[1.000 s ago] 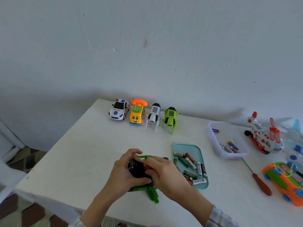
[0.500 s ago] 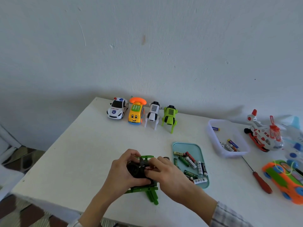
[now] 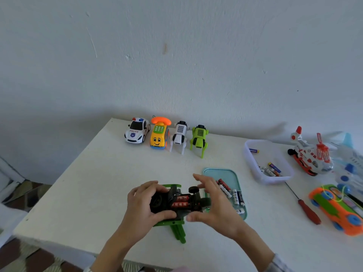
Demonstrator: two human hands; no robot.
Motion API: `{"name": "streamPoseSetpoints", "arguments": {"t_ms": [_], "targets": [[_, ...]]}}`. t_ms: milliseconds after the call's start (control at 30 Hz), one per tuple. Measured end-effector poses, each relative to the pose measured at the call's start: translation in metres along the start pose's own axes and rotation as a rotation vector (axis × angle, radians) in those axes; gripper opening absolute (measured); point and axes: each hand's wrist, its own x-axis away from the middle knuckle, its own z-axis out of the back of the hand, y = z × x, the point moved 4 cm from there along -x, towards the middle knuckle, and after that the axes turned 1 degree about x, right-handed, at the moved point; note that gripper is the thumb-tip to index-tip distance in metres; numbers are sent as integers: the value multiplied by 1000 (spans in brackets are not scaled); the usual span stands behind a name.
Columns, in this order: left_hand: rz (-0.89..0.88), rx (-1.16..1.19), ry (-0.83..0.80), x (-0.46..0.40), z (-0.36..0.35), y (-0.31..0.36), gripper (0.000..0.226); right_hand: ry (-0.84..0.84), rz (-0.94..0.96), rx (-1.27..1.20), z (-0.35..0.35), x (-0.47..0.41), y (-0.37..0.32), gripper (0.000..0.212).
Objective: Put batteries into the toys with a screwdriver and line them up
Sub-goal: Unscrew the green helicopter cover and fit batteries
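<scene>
Green-and-black, the toy (image 3: 177, 203) lies upside down near the front edge of the bench (image 3: 98, 173), its battery bay open and two red batteries (image 3: 180, 201) seated side by side in it. The left hand (image 3: 143, 205) grips the toy's left end, fingers curled over the top and thumb under the near side. The right hand (image 3: 214, 205) is at the toy's right end with its fingers spread and nearly straight, the thumb tip at the toy's near edge; it has hold of nothing.

Just beyond the right hand sits a teal tray (image 3: 222, 172) of loose batteries. Farther right, a clear tub (image 3: 253, 167) holds a few more, and a red-handled screwdriver (image 3: 306, 210) lies on the bench between the tub and an orange toy car (image 3: 337, 211) at the right edge. A red-and-white toy helicopter (image 3: 310, 156) stands behind the car.

Along the back edge four toys stand in a row: a police car (image 3: 137, 130), a yellow phone bus (image 3: 159, 134), a white robot dog (image 3: 179, 135) and a green robot dog (image 3: 199, 137).
</scene>
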Motion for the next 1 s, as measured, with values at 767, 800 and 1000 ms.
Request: {"name": "streamPoseSetpoints", "arguments": {"t_ms": [767,800,1000], "targets": [[-473,-421,119,-1,-26,30,44,-35,-88,-32,12,14,15,88],[-472,-414,124,-1,-26,31,50,24,-106,-39,29,16,19,85],[-451,-417,133,-2,-26,32,55,455,-506,270,127,37,101,45]]}}
